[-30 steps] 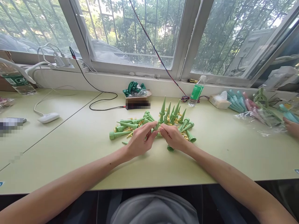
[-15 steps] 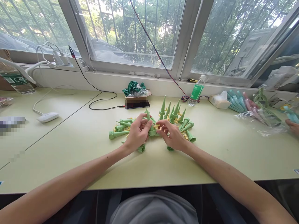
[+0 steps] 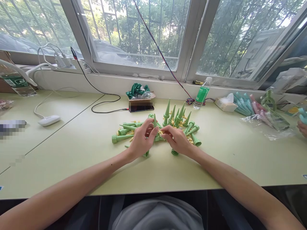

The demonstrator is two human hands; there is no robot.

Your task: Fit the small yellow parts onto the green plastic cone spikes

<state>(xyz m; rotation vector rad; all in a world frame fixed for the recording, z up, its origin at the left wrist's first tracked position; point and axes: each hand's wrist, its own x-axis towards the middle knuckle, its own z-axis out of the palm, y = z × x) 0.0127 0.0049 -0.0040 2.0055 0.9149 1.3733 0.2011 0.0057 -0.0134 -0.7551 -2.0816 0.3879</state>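
Between the thumb and fingers of my left hand [image 3: 143, 137] is a green plastic plant watering spike [image 3: 155, 120], its point up. My right hand [image 3: 176, 137] pinches a small yellow valve [image 3: 161, 132] against the spike's side; whether it is seated there cannot be made out. Just behind my right hand stand several upright green spikes [image 3: 179, 116] with yellow valves on them. More loose spikes [image 3: 123, 137] lie to the left of my left hand. Others [image 3: 196, 140] lie to the right, among small yellow pieces. Under my right hand a spike's threaded open end [image 3: 175, 152] shows.
Behind the pile, a phone [image 3: 141, 108] on a cable lies before a small box [image 3: 141, 98] with green plastic. A water bottle [image 3: 201, 93] and tissue box [image 3: 225, 103] stand back right. A white mouse [image 3: 49, 120] lies left. Another person's hand [image 3: 302, 127] shows at the right edge.
The spike in my left hand has turned more upright and shifted slightly right. My right fingers stay at the yellow valve. The other person's hand at the right edge has moved a little.
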